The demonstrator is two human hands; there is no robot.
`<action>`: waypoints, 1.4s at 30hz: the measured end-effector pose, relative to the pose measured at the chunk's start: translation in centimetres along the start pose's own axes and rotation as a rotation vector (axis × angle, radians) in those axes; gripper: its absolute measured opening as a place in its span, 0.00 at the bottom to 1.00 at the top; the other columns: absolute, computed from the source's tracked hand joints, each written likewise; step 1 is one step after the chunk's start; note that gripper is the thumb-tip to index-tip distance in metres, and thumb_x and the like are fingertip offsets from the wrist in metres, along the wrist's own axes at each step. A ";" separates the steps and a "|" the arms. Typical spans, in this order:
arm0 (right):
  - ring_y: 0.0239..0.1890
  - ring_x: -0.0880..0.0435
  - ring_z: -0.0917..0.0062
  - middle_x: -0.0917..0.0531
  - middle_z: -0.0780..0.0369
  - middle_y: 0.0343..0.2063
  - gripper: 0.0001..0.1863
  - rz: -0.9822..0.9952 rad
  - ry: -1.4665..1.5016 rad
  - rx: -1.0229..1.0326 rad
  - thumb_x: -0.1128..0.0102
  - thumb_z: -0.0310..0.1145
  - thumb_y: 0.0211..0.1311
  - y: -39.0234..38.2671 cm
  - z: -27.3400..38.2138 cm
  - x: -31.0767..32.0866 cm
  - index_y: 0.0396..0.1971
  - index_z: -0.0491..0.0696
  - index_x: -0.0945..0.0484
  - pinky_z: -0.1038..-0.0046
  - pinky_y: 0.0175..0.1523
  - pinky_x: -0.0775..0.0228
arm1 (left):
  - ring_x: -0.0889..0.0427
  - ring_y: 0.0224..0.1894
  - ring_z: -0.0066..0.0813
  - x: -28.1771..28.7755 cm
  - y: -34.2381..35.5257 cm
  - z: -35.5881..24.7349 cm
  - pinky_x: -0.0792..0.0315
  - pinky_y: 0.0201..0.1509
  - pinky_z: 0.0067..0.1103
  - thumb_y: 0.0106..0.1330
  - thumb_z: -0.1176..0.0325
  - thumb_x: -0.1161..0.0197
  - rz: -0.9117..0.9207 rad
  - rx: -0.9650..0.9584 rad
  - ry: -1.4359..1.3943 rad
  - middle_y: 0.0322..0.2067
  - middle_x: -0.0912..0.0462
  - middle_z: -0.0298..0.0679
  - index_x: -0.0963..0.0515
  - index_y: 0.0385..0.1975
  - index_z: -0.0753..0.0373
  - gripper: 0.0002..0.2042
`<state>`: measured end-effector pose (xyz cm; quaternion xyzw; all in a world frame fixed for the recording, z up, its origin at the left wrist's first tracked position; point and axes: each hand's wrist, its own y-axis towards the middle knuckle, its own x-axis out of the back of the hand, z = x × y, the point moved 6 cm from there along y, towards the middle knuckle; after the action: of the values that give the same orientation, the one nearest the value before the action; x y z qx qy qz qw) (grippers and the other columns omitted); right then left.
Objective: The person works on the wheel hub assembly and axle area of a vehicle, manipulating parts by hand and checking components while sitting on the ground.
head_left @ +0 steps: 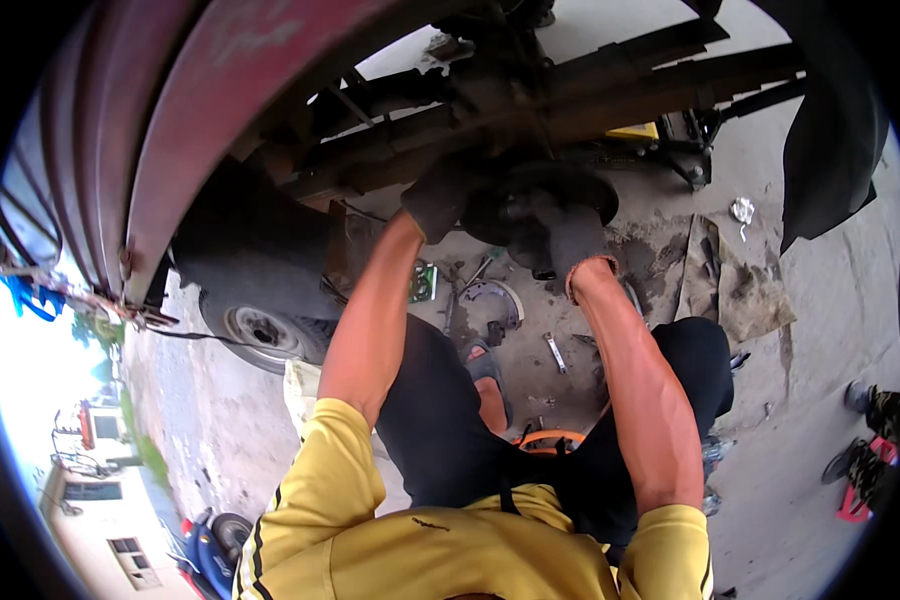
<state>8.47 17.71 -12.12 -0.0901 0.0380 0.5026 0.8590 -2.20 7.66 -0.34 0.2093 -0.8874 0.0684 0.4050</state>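
Note:
My left hand (433, 200), in a dark glove, reaches to the left edge of a dark round plate (590, 190) under the raised vehicle; its fingers are lost in shadow. My right hand (560, 230), also gloved, is curled at the plate's middle, on a part hidden by the glove and shadow. Beneath them on the ground lie a curved brake shoe (505, 297), a silver spanner (556, 352) and a green-and-silver packet (422, 285).
Red bodywork (175, 120) overhangs at left, above a spare-looking wheel (260, 330). A jack (685, 155) and dirty cardboard (745, 290) are at right, a hanging black flap (830, 150) beyond. Another person's legs (880, 420) show at far right. A blue scooter (210, 555) stands lower left.

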 end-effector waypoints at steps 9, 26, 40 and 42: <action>0.37 0.14 0.67 0.14 0.55 0.37 0.25 -0.163 -0.126 0.017 0.48 0.50 0.66 -1.7 2.8 -0.6 0.45 0.40 0.20 0.67 0.40 0.25 | 0.26 0.57 0.30 -0.1 0.3 1.7 0.34 0.62 0.25 0.68 0.67 0.47 -0.036 -0.010 -0.113 0.57 0.24 0.46 0.28 0.58 0.67 0.20; 0.35 0.14 0.64 0.13 0.54 0.32 0.26 -0.167 -0.122 0.006 0.49 0.51 0.66 -1.1 2.7 0.5 0.40 0.40 0.18 0.66 0.38 0.24 | 0.25 0.56 0.43 2.0 -4.5 -2.4 0.31 0.60 0.32 0.67 0.71 0.49 -0.488 -0.286 0.593 0.55 0.24 0.45 0.25 0.53 0.63 0.16; 0.37 0.16 0.62 0.15 0.49 0.34 0.29 -0.142 -0.360 0.012 0.49 0.52 0.66 -1.5 2.8 0.3 0.41 0.36 0.21 0.65 0.39 0.26 | 0.20 0.45 0.49 -3.2 -7.1 -0.5 0.26 0.47 0.36 0.63 0.54 0.42 -0.509 0.226 0.266 0.45 0.18 0.45 0.25 0.53 0.56 0.21; 0.36 0.16 0.65 0.15 0.51 0.34 0.29 -0.113 -0.139 -0.088 0.49 0.52 0.67 -1.7 2.5 -0.3 0.43 0.36 0.21 0.66 0.39 0.26 | 0.21 0.47 0.49 -3.2 -7.2 -0.8 0.26 0.49 0.36 0.64 0.54 0.43 -0.508 0.245 0.184 0.47 0.19 0.45 0.26 0.54 0.56 0.21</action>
<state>9.77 17.09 -9.40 -0.0945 -0.0489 0.4594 0.8819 3.27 2.41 -2.54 0.4648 -0.7515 0.0902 0.4595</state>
